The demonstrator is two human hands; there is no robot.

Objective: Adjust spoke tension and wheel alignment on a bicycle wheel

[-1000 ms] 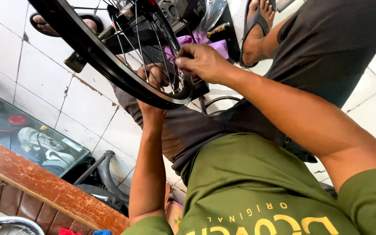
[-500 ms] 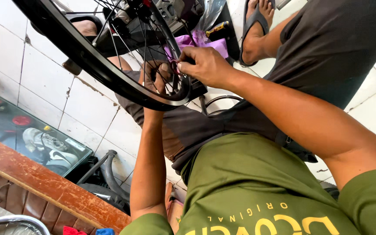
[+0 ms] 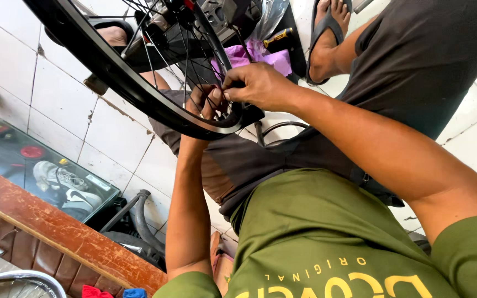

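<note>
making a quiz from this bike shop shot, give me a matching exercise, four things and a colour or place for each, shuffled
Things:
1. rim
2. shirt
3. cloth
4. sandal

Colour or place:
A. purple, on the floor behind the spokes
B. black, held up at both hands
C. on a foot at the top of the view
D. olive green, with yellow print

Pairs: 1-B, 2-D, 3-A, 4-C

The left hand is behind the spokes at the rim; the right hand pinches at the same spot.
</note>
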